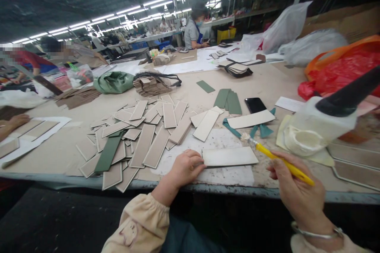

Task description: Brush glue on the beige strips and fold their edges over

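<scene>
My left hand (187,169) pinches the left end of a pale rectangular panel (230,156) lying near the table's front edge. In my right hand (297,189) is a brush with a yellow handle (285,164); its bristles are just above the panel's upper right corner. Up and to the right of the panel, another pale strip (251,119) rests across teal strips (261,131). A white glue container (320,126) with a black spout stands right of the brush. Left of my left hand spreads a loose pile of beige panels (142,146) with a green strip (109,152) on top.
A black phone (255,105) and green pieces (228,101) lie beyond the pale strips. Farther back are a brown bundle (152,84) and a green bag (113,82). Red plastic bags (344,73) sit at the right. A person's hand (18,120) is at the far left.
</scene>
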`<state>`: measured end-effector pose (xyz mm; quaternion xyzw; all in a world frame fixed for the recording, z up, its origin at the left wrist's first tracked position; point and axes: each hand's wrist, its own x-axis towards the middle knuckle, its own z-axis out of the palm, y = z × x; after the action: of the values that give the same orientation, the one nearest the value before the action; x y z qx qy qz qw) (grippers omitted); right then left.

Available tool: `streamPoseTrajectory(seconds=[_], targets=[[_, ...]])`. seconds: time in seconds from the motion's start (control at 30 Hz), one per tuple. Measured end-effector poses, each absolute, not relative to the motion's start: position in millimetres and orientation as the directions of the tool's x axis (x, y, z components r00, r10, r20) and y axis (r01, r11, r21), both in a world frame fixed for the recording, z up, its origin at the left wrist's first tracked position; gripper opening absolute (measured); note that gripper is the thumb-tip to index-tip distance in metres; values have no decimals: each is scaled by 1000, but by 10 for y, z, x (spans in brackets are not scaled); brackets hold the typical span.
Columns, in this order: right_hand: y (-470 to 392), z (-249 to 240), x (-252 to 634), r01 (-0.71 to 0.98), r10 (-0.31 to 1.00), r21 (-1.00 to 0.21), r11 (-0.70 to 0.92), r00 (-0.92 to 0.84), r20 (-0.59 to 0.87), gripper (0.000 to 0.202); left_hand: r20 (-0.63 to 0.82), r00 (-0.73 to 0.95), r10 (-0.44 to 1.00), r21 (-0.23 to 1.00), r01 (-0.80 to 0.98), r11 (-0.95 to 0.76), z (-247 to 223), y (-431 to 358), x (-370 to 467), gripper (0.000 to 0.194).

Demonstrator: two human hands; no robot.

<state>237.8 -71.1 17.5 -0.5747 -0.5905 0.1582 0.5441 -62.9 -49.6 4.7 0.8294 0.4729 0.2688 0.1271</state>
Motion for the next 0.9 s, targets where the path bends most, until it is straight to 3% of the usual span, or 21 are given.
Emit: streamPoseTrajectory(seconds=[0.07, 0.2, 0.33, 0.53, 0.7, 0.9], targets=[[-705, 198, 2336, 451, 876, -845, 288, 231, 423, 28, 386, 278, 879, 530, 713, -459, 78, -418, -729, 18], [-678, 187, 2307, 435, 883, -844, 314, 192, 428, 28, 279, 264, 923, 630, 676, -383, 123, -288, -902, 20], [-641, 129, 2319, 458, 858, -809, 369, 166, 486, 25, 328, 128, 936, 663, 675, -324, 72, -168, -934, 18], [-614, 109, 2316, 500, 826, -745, 442, 98, 556, 24, 232, 260, 937, 516, 784, -345, -54, 34, -707, 31], [-615, 169, 2372, 529, 813, -718, 454, 84, 576, 23, 194, 343, 919, 495, 775, -393, -49, -3, -543, 29], [-607, 269, 2453, 431, 807, -798, 421, 223, 546, 24, 363, 130, 923, 464, 834, -300, -50, -8, -751, 23]])
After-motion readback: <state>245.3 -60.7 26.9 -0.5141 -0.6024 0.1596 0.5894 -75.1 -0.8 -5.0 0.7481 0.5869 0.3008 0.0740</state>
